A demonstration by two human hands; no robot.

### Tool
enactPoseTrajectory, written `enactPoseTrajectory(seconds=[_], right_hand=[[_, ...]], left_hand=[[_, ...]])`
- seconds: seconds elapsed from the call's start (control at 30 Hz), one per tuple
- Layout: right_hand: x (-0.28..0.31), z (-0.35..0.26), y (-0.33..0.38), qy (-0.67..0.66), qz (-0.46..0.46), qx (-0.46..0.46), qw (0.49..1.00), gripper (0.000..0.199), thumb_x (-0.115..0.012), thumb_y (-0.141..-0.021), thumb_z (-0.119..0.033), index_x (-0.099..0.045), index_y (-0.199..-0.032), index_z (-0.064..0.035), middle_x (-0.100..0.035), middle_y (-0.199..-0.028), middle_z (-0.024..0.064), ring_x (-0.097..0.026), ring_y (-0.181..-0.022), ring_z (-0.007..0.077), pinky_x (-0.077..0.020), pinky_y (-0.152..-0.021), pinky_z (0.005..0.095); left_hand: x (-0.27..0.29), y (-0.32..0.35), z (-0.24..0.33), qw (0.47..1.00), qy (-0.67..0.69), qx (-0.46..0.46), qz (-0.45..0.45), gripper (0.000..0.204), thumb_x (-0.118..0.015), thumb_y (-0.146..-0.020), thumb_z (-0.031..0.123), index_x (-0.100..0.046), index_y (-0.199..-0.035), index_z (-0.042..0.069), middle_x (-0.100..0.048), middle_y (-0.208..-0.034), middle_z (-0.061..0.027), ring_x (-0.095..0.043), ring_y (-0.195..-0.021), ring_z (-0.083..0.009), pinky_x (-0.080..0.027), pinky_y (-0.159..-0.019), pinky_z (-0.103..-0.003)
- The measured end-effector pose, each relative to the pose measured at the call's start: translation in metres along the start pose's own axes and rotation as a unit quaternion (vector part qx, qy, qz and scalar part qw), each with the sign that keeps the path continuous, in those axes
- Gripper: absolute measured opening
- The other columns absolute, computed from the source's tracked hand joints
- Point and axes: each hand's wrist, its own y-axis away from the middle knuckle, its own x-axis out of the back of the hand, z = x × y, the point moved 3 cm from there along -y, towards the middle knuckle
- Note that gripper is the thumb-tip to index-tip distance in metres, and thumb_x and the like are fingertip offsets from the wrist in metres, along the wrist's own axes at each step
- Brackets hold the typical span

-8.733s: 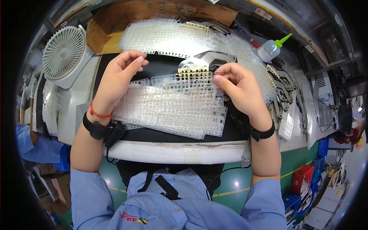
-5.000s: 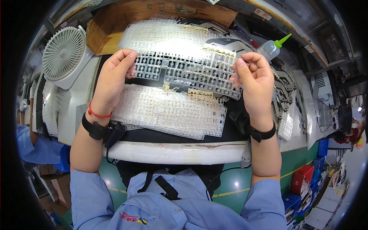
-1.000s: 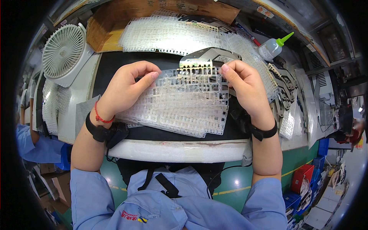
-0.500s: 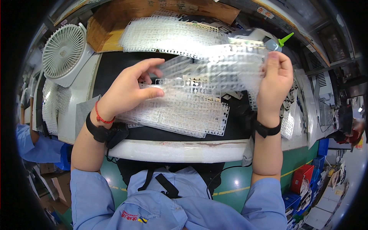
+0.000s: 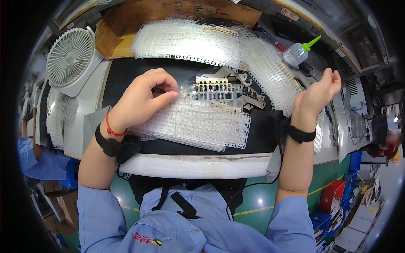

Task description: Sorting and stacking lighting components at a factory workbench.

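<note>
Foam edge [image 5: 190,165]: nearest you, under both wrists; the clear lattice stack overhangs toward it, so a nudge from your left forearm could slide the lower sheets off the mat.
Left hand [image 5: 141,99]: curled, fingertips pinched down on the top left corner of the clear lattice stack [image 5: 198,122]. You hold it at one corner only, so the sheets may fan out or twist if you lift from there.
Clear lattice stack: directly under and to the right of your left hand, lying flat on the black mat [image 5: 126,74]. The layers are not squared up, so thin ribs could catch on each other and crack.
Right hand [image 5: 318,90]: raised off the bench, fingers loosely spread, holding nothing that I can see. With it away, nothing steadies the right end of the stack.
Grey frame parts [image 5: 223,82]: just beyond your left fingertips, touching the stack's far edge. Pushing forward could snag them.
Glue bottle [image 5: 297,52]: just beyond your right hand, tilted, green nozzle up. A careless swing of that hand could knock it over.
Far lattice sheets [image 5: 190,40]: well beyond both hands, draped and overlapping; dragging one may pull the others along.
Fan [image 5: 69,59]: far left of your left hand; loose sheets could drift against it.
</note>
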Motion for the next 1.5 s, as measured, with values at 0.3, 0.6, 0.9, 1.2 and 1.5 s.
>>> enactPoseTrajectory(seconds=[0.3, 0.6, 0.9, 1.2, 1.5], right_hand=[[-0.031, -0.009, 0.081, -0.005, -0.598, -0.194, 0.777, 0.036, -0.05, -0.1, -0.033, -0.053, -0.119, -0.0019, -0.067, -0.092, 0.006, -0.059, -0.076, 0.0087, -0.0452, -0.071, 0.0236], [-0.026, -0.029, 0.095, -0.094, -0.636, -0.173, 0.746, 0.042, -0.067, -0.089, -0.009, -0.05, -0.126, 0.0007, -0.059, -0.077, -0.0016, -0.052, -0.072, 0.0043, -0.0418, -0.066, 0.0194], [-0.026, -0.03, 0.086, -0.072, -0.588, -0.136, 0.794, 0.037, -0.065, -0.089, -0.007, -0.052, -0.123, -0.0006, -0.061, -0.079, -0.0011, -0.055, -0.073, 0.0048, -0.0428, -0.067, 0.0198], [-0.009, 0.011, 0.002, -0.058, -0.223, -0.16, 0.96, 0.039, -0.06, -0.092, -0.008, -0.043, -0.125, 0.0039, -0.064, -0.092, 0.0082, -0.057, -0.083, 0.0096, -0.0446, -0.076, 0.022], [-0.01, 0.001, 0.009, -0.033, -0.165, -0.06, 0.984, 0.041, -0.062, -0.091, -0.017, -0.049, -0.127, -0.0027, -0.058, -0.103, 0.0024, -0.051, -0.095, 0.0082, -0.04, -0.081, 0.0236]], left_hand=[[0.0, -0.001, -0.005, 0.983, 0.174, 0.057, 0.007, 0.008, -0.061, -0.09, 0.008, -0.06, -0.095, 0.002, -0.058, -0.089, 0.0012, -0.052, -0.084, -0.0061, -0.043, -0.078, -0.022], [-0.001, -0.002, -0.005, 0.981, 0.182, 0.065, 0.001, 0.009, -0.059, -0.091, 0.008, -0.059, -0.099, 0.002, -0.058, -0.091, 0.0015, -0.052, -0.085, -0.0057, -0.043, -0.08, -0.022], [-0.003, -0.001, -0.013, 0.972, 0.227, 0.033, 0.053, 0.029, -0.057, -0.092, 0.007, -0.056, -0.12, 0.001, -0.059, -0.109, -0.003, -0.053, -0.098, -0.01, -0.043, -0.089, -0.025], [-0.005, 0.0, 0.003, 0.998, -0.002, -0.051, -0.036, 0.056, -0.075, -0.076, 0.018, -0.056, -0.127, 0.005, -0.054, -0.127, -0.0103, -0.05, -0.119, -0.0241, -0.039, -0.102, -0.036], [-0.008, 0.002, 0.015, 0.992, -0.106, -0.037, -0.054, 0.053, -0.083, -0.066, 0.021, -0.063, -0.111, 0.001, -0.058, -0.108, -0.0099, -0.055, -0.101, -0.0269, -0.044, -0.089, -0.034]])
